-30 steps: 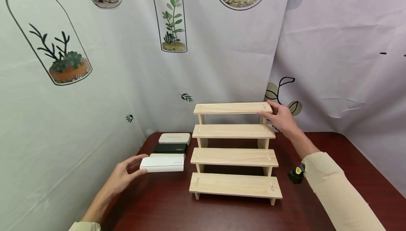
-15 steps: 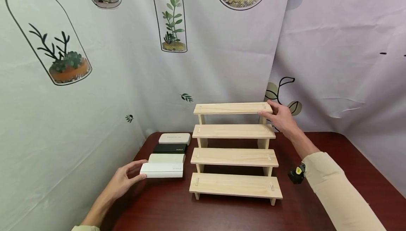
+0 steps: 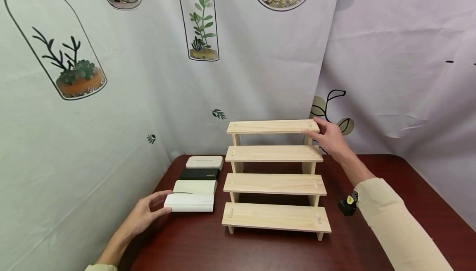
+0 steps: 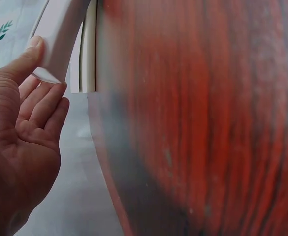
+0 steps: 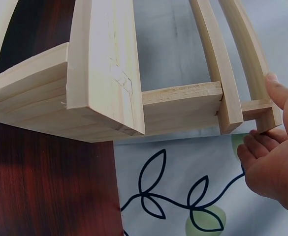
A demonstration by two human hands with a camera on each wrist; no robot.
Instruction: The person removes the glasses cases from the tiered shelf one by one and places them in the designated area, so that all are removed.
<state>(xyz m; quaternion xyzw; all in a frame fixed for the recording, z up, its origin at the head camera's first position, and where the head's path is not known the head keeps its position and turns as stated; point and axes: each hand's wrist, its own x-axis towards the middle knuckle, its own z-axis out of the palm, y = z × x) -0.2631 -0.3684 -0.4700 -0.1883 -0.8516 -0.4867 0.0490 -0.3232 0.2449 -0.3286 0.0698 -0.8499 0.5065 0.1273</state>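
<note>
In the head view my left hand (image 3: 143, 214) pinches the left end of a slim white oblong case (image 3: 189, 202), perhaps a glasses case. The left wrist view shows this white case (image 4: 60, 37) between my thumb and fingers. Just behind it lies a cream case (image 3: 195, 186), then a black case (image 3: 199, 174) and a white rounded case (image 3: 204, 162). My right hand (image 3: 330, 139) grips the right end of the top board (image 3: 273, 127) of a stepped wooden stand (image 3: 275, 184). The right wrist view has the thumb over the board's end and the fingers beneath.
The stand's several board tiers step down towards me on the dark red table (image 3: 178, 246). A printed cloth (image 3: 256, 77) hangs behind and to the left, close to the table's edges. A black device (image 3: 347, 207) sits at my right wrist.
My left hand has drawn the white case towards me, uncovering more of the cream case behind it. My right hand and the stand have stayed put.
</note>
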